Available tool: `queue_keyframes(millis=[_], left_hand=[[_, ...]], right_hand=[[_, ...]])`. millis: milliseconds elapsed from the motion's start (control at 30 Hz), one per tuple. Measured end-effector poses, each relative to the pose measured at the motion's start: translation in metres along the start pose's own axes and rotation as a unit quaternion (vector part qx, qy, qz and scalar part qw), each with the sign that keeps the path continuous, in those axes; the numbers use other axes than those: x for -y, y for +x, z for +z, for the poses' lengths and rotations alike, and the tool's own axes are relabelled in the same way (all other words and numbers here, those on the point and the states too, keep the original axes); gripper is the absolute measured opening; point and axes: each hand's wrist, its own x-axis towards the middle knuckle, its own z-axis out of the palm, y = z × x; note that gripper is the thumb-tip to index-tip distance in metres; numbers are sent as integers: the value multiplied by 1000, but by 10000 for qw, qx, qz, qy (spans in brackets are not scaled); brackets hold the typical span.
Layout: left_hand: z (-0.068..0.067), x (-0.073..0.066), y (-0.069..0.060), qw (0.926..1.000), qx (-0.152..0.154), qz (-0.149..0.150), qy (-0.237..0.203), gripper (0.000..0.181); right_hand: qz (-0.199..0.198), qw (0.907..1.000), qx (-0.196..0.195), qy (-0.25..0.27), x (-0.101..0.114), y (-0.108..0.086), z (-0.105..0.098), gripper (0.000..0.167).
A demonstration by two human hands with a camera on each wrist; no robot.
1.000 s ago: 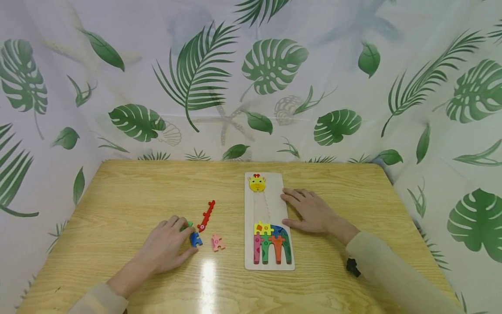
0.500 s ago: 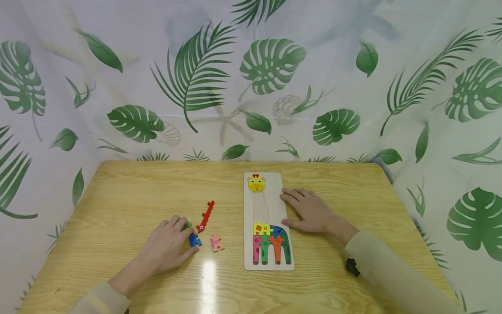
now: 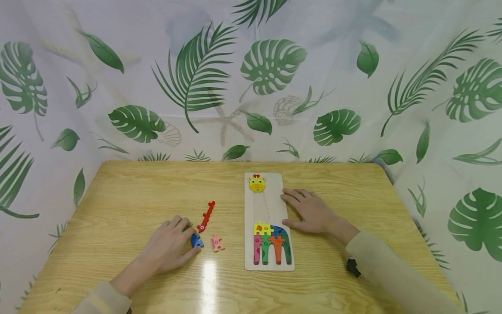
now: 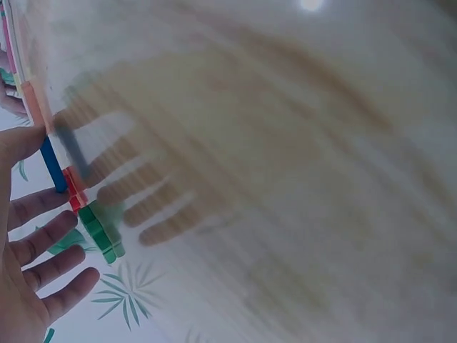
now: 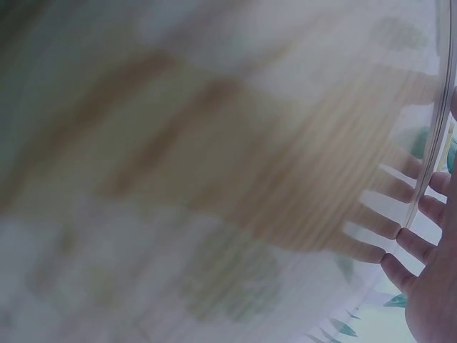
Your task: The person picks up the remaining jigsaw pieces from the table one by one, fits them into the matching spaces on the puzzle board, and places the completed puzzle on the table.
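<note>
My left hand is at the left group of puzzle pieces, thumb and index finger at opposite ends of a blue piece. The left wrist view has this blue piece pinched between them, low at the tabletop. A green piece is partly hidden behind the fingers. My right hand rests with spread fingertips and thumb against the right edge of the giraffe puzzle board. On the board are a yellow head, a yellow piece, a blue back piece and several coloured leg pieces.
A long red piece and a pink piece lie between my left hand and the board. Leaf-patterned cloth stands behind the wooden table. Something small and black shows beside my right sleeve.
My left hand and the blue piece have shifted slightly right, and the green piece is more covered by the fingers. The right hand has stayed at the board's edge.
</note>
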Motion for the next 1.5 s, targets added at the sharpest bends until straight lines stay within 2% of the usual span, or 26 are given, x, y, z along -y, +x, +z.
queue_keyframes(millis=[233,533,733,1100,1500], left_hand=[[-2,-2,2,9998,-9,43,-214,48],[-2,-4,4,9996,-141,108,-204,49],[-6,-6,10,9993,-247,203,-206,49],[-10,-8,21,9982,-76,332,-504,49],[-12,-10,35,9965,-320,601,-476,48]], right_hand=[[30,10000,76,10,-1,1,2,86],[22,10000,40,13,0,1,3,85],[24,10000,13,54,0,1,4,84],[63,9999,51,80,1,0,2,84],[89,9999,117,-5,0,1,-2,85]])
